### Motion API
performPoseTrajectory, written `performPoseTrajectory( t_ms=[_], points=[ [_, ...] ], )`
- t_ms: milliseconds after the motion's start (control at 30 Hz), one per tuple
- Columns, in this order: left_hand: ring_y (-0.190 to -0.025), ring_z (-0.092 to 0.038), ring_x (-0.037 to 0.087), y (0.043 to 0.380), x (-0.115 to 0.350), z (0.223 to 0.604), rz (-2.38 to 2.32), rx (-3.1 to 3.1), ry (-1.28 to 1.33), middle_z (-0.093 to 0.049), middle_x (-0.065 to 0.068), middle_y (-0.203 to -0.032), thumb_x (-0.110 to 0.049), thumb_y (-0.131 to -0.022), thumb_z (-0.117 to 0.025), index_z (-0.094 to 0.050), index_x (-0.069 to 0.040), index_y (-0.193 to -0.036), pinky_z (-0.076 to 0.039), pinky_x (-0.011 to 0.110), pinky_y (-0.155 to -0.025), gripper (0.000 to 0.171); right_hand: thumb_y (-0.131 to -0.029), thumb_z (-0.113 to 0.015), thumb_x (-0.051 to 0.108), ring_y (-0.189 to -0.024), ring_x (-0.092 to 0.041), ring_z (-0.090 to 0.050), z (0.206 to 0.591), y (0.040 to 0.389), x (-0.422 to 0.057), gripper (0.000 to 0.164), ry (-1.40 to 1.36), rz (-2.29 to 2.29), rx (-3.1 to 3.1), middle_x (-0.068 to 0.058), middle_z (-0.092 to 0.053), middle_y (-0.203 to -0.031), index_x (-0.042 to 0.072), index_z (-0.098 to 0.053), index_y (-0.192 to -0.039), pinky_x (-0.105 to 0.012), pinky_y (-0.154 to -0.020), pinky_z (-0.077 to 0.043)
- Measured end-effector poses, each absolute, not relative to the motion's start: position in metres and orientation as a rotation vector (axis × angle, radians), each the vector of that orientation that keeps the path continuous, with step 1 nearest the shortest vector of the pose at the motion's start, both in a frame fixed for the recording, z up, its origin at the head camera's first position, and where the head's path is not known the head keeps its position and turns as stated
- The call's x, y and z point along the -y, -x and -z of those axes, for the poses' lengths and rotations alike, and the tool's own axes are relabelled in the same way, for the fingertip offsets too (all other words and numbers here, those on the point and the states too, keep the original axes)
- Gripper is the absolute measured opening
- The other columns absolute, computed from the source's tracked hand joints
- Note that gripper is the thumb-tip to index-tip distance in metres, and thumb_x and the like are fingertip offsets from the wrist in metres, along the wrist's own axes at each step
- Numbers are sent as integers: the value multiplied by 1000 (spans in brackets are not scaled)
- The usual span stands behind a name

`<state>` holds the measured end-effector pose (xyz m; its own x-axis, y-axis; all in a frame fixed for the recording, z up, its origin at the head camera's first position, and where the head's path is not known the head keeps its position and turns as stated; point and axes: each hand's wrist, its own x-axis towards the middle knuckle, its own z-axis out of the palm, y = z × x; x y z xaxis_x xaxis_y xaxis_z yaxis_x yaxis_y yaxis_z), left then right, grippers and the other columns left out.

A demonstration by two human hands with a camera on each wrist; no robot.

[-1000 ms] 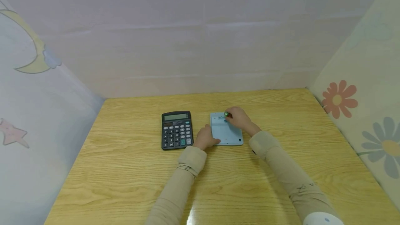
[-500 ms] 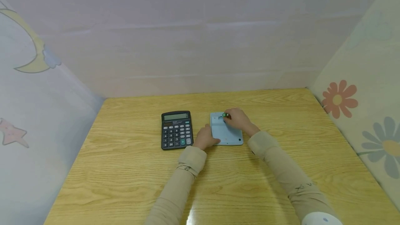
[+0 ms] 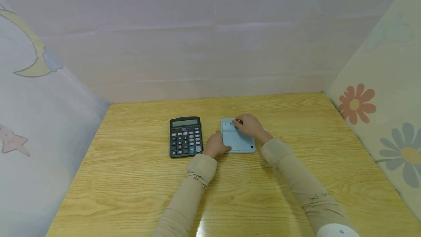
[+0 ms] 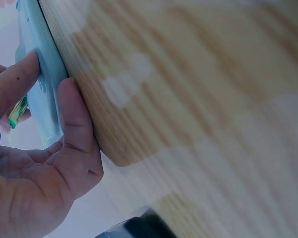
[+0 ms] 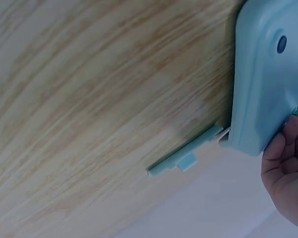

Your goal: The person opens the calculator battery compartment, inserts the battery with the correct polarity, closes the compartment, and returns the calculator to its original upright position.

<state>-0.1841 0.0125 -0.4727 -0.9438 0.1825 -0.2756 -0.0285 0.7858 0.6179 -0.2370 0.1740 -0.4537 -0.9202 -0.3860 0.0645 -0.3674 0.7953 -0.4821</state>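
Observation:
A light blue calculator (image 3: 241, 142) lies back side up on the table, its battery slot near the far edge. My left hand (image 3: 215, 145) holds it at the near left corner; in the left wrist view the thumb (image 4: 20, 74) presses on its back and the fingers bend around its side. Over the slot, my right hand (image 3: 248, 124) pinches a small battery (image 4: 18, 111), whose green and gold casing shows in the left wrist view. In the head view the fingers hide most of it. A light blue battery cover (image 5: 188, 148) lies on the table beside the calculator.
To the left of my left hand, a black calculator (image 3: 186, 138) lies face up with its keys and display showing. The wooden table (image 3: 138, 193) ends at a pale back wall (image 3: 210, 54), with patterned walls at both sides.
My right hand has shifted slightly left over the slot. The battery's green end, visible in the head view before, is now hidden by the fingers. My left hand stays in place.

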Motion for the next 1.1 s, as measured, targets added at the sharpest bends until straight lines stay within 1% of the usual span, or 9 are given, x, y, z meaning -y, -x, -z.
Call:
performPoseTrajectory(
  t_ms=[267,467,600,833,1100],
  points=[
    [-105,-53,32,184,-12,472,-911,-2662,-124,-53,24,-115,-25,-77,-74,-34,8,-131,-44,40,-86,75,-91,-56,29,-56,-14,-47,459,239,-170,31,594,765,-2985,-3,-59,-69,2,-68,-96,-28,-53,-39],
    [-104,-53,32,184,-12,472,-900,-2666,-142,-53,25,-114,-27,-77,-73,-34,9,-131,-45,39,-84,76,-89,-58,33,-56,-15,-49,462,239,-165,30,518,703,-3021,-3,-58,-67,4,-67,-94,-29,-51,-40],
    [-103,-53,32,185,-12,473,-886,-2673,-142,-54,24,-114,-27,-77,-74,-34,9,-131,-45,39,-84,75,-88,-60,33,-54,-15,-48,462,238,-164,27,505,697,-3043,-2,-56,-65,7,-66,-93,-28,-49,-38],
    [-103,-53,33,184,-12,471,-892,-2667,-129,-53,24,-113,-26,-77,-74,-35,9,-130,-45,40,-84,74,-87,-62,26,-54,-14,-44,464,237,-162,18,534,790,-3038,0,-54,-65,9,-63,-94,-27,-48,-35],
    [-104,-53,33,183,-12,469,-907,-2660,-141,-53,25,-114,-25,-78,-73,-33,9,-132,-45,39,-84,75,-87,-63,15,-61,-15,-50,462,236,-163,10,590,786,-3040,-3,-61,-74,7,-67,-90,-30,-55,-41]
  ],
)
